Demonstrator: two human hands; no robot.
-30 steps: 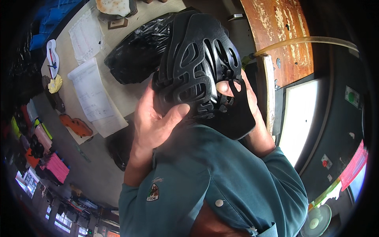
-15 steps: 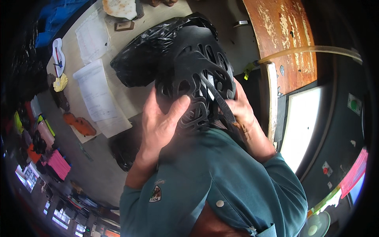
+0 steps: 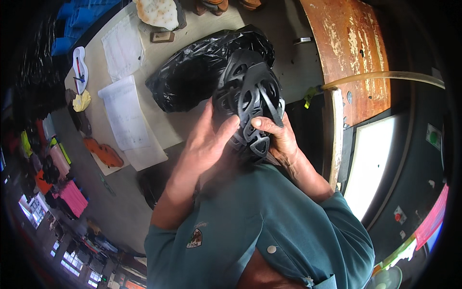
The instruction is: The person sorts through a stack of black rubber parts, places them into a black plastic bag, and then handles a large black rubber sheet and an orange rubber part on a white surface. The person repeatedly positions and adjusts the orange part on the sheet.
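Close to my body I hold up a black sandal (image 3: 251, 91) with a cut-out upper and a loose strap; whether more than one piece is stacked here I cannot tell. My left hand (image 3: 208, 137) is closed around its left side, thumb lying over the front. From the right, my right hand (image 3: 283, 137) grips its lower part, with the thumb pressed on the upper and the other fingers hidden behind. Just beyond the sandal, a black plastic bag (image 3: 192, 72) lies crumpled on the table (image 3: 159, 123).
Paper sheets (image 3: 126, 111) lie left of the bag. A white sole-shaped piece (image 3: 80, 70), a crumpled yellow scrap (image 3: 82, 101) and an orange piece (image 3: 103, 151) line the table's left edge. A worn wooden board (image 3: 349, 53) and a yellowish hose (image 3: 380, 76) are at the right.
The sandal has tilted and turned in my hands, and its strap has shifted. My right thumb has come round onto its front. The whole view has shifted slightly.
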